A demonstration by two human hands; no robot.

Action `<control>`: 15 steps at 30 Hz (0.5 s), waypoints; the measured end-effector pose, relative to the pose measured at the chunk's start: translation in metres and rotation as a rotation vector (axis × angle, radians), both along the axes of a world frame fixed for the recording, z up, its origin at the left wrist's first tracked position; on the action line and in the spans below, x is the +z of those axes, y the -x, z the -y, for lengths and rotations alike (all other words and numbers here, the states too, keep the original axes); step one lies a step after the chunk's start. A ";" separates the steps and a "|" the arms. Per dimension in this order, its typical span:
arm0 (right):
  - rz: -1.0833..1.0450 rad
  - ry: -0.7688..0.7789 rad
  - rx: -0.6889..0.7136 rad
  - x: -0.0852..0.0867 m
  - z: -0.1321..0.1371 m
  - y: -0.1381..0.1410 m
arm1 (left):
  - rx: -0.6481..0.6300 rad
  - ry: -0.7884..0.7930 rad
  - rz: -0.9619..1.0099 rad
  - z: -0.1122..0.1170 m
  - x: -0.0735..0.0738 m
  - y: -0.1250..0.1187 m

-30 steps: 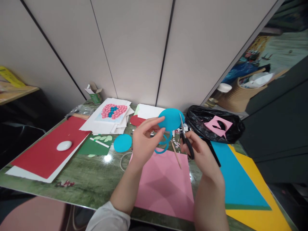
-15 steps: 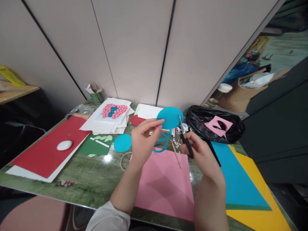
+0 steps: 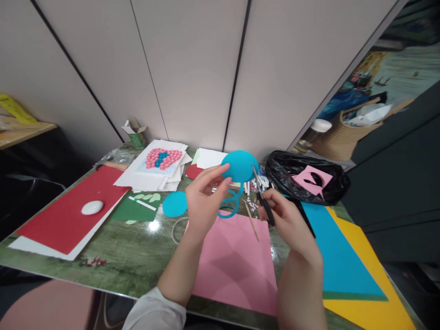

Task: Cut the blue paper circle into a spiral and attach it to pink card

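Observation:
My left hand (image 3: 202, 201) pinches a blue paper circle (image 3: 239, 166) and holds it above the table. A curled blue strip (image 3: 231, 204) cut from the circle's edge hangs below it. In my right hand (image 3: 287, 220) are black-handled scissors (image 3: 261, 198), their blades meeting the right edge of the circle. Both hands hover over a pink paper sheet (image 3: 237, 266) lying flat on the green table (image 3: 130, 256).
A second blue circle (image 3: 174, 204) lies left of my hands. A red sheet with a white oval (image 3: 91, 207) sits at far left, white papers with a pink and blue bead design (image 3: 162, 158) behind. A black bag (image 3: 305, 181) and blue and yellow sheets (image 3: 343, 266) lie at right.
The blue circle has turned and shifted slightly left and up in my left hand. The scissors have followed along its edge, and the hanging strip has swung a little left.

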State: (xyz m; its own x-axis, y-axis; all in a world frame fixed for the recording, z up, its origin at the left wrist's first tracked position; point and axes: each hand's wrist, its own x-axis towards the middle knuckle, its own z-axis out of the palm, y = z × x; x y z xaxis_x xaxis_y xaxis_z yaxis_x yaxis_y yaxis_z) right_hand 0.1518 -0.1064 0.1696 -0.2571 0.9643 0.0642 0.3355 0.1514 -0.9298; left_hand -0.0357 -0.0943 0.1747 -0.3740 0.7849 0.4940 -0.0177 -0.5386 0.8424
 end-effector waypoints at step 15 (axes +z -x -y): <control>-0.001 0.039 0.001 0.003 0.001 0.001 | -0.131 -0.004 -0.026 -0.001 -0.003 -0.001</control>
